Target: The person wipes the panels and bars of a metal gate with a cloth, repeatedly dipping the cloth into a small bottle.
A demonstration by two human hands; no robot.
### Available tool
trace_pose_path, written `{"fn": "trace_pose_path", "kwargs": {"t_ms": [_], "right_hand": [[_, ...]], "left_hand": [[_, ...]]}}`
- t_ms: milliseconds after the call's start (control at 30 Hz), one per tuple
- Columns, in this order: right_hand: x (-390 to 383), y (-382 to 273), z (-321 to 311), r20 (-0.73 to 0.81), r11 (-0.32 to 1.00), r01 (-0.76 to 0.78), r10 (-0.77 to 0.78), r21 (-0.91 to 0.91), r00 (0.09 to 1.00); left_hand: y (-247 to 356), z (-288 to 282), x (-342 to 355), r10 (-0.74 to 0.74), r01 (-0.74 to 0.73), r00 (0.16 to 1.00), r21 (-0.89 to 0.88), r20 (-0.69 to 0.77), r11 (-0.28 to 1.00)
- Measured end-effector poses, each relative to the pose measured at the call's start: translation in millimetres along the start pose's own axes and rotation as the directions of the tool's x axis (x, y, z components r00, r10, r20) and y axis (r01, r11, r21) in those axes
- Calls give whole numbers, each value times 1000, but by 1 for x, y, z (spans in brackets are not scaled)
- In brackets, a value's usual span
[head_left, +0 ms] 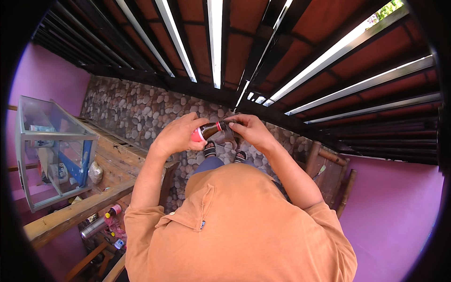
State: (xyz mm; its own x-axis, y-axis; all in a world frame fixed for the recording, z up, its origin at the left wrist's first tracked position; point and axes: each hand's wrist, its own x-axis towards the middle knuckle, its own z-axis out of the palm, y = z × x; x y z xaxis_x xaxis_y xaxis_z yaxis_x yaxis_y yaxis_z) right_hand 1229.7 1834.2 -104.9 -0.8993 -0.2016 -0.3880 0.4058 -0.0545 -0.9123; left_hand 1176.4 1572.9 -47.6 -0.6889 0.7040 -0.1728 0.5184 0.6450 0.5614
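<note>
A brown bottle [209,129] with a red and white label and a red band round its neck lies tilted in front of my chest. My left hand [177,135] is wrapped round its labelled body. At the other end, the fingers of my right hand [252,131] close on the bottle's dark top; whether a cap sits there is hard to make out behind the fingertips. The neck points right, toward my right hand.
On the left, a glass display case [56,150] holding several items stands on a wooden counter [112,164]. Below it are bottles with yellow caps [110,214] and a silver flask [94,227]. A bamboo chair [324,171] stands at right. Ahead, a dark slatted gate [197,89] borders the pebble-patterned floor [141,103].
</note>
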Motion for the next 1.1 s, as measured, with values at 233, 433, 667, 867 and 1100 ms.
{"fn": "trace_pose_path", "kwargs": {"t_ms": [233,433,667,867,1100], "right_hand": [[2,-16,7,81,995,-82,78,55,994],[11,-11,9,71,991,-86,79,105,994],[13,-14,7,70,988,-115,108,106,992],[16,-16,4,49,993,-98,95,64,994],[22,-10,6,62,984,-135,129,112,990]], "left_hand": [[6,-15,-3,-59,59,997,9,56,998],[10,-23,0,-71,69,996,44,60,997],[12,-27,7,-105,101,990,52,93,994],[15,-33,11,-110,104,987,53,121,993],[16,-36,15,-127,116,982,84,137,990]]}}
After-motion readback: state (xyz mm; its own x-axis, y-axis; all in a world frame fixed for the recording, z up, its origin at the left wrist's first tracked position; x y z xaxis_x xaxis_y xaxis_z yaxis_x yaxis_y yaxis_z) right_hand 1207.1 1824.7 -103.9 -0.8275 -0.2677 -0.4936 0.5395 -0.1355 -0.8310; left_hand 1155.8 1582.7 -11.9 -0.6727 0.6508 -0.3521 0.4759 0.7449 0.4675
